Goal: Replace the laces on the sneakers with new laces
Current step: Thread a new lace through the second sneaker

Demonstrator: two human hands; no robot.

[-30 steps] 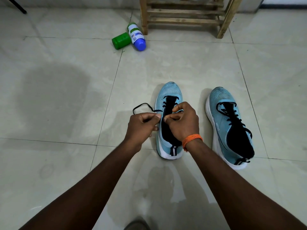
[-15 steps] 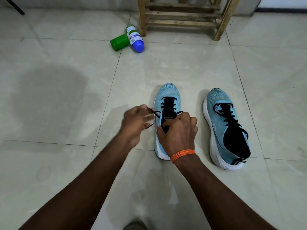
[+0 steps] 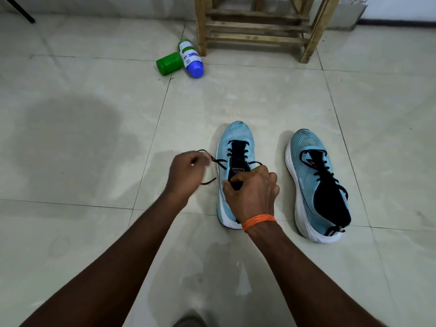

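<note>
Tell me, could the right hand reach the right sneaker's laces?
Probably yes: the right sneaker lies beside the right hand, with only bare floor between and its laces uncovered. The hand must first release the left sneaker it grips.

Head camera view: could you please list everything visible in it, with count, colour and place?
left sneaker: one, light blue, white sole, centre of the floor
right sneaker: one, same colours, beside it
black lace: one, partly pulled from the left sneaker, loose end trailing left
second lace: one, black, threaded in the right sneaker
green container: one, lying near the rack
white bottle: one, blue cap, lying against the green container
wooden rack: one, far edge
floor: pale tiles
orange wristband: one, right wrist
left-hand grip: pinches the black lace
right-hand grip: holds the left sneaker at its tongue
</note>
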